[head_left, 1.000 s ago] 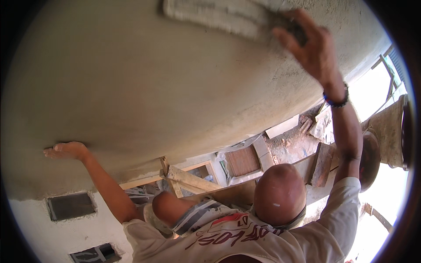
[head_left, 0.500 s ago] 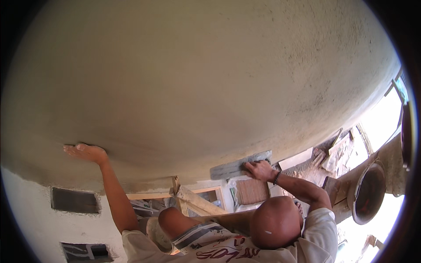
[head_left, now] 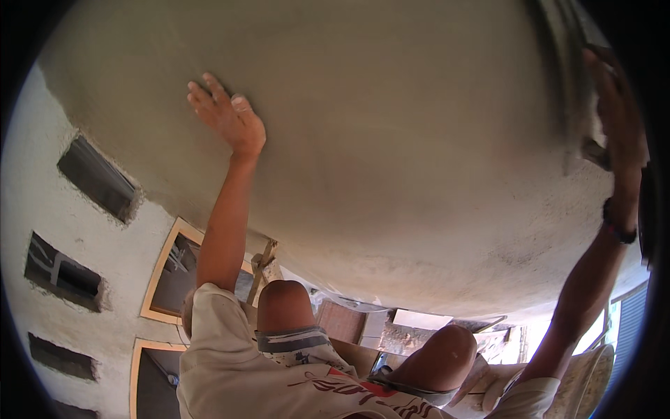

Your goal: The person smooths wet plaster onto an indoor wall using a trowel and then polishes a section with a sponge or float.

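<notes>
My left hand (head_left: 227, 119) lies against the smooth grey-brown plastered wall (head_left: 363, 119), fingers spread and holding nothing. Whitish plaster is smeared on its thumb. At the far right, my right hand (head_left: 621, 122) grips a plastering trowel (head_left: 567, 84) and holds its long blade close to the wall. The blade appears nearly edge-on and smeared by motion, and a bit of its handle (head_left: 597, 152) shows below the fingers. A dark bracelet (head_left: 618, 222) circles my right wrist.
A white wall with rectangular openings (head_left: 96, 178) and wooden window frames (head_left: 162, 272) stands at the left. My bent knees (head_left: 287, 305) are below, near a wooden brace (head_left: 262, 265). Pale boards (head_left: 422, 319) and rubble lie lower down, and a large rusty pipe (head_left: 586, 380) is at lower right.
My left hand has moved up and rightward over the plaster. The trowel in my right hand has swung from the plaster's lower edge up to the far right. The view has turned.
</notes>
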A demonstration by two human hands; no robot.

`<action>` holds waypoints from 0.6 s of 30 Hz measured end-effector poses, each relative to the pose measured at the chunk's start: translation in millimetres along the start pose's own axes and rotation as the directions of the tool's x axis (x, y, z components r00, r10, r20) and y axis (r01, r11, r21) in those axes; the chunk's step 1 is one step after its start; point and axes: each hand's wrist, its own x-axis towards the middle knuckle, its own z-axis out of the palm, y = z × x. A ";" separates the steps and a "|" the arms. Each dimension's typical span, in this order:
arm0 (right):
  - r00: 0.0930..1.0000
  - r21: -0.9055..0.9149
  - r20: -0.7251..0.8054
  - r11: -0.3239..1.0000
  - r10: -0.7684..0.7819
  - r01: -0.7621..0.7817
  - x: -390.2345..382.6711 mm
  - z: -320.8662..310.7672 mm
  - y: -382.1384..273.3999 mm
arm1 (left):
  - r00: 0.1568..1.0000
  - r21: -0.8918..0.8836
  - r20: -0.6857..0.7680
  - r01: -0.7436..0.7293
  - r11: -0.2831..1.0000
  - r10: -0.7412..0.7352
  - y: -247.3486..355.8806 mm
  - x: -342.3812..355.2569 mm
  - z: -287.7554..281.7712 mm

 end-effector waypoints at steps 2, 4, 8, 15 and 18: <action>0.994 -0.018 0.073 0.996 -0.085 0.087 -20.4 29.8 -61.0 | 0.999 -0.030 0.029 0.035 0.999 -0.034 2.2 -1.2 -4.9; 0.969 0.011 0.183 0.986 -0.168 0.169 -62.3 62.1 -122.3 | 0.998 -0.050 0.044 0.056 0.997 -0.054 -1.1 -2.1 -11.6; 0.725 0.005 0.577 0.890 -0.375 0.456 -174.9 112.8 -191.6 | 0.995 -0.167 0.046 0.096 0.981 -0.090 0.1 1.5 -13.9; 0.283 0.369 0.827 0.848 -0.486 0.380 -302.3 146.6 -196.6 | 0.932 -0.172 0.122 0.359 0.917 -0.342 -45.3 -14.5 -19.2; 0.554 0.262 0.689 0.873 -0.467 0.411 -142.5 83.7 -222.7 | 0.911 -0.079 0.076 0.411 0.908 -0.405 -84.8 -31.8 -21.4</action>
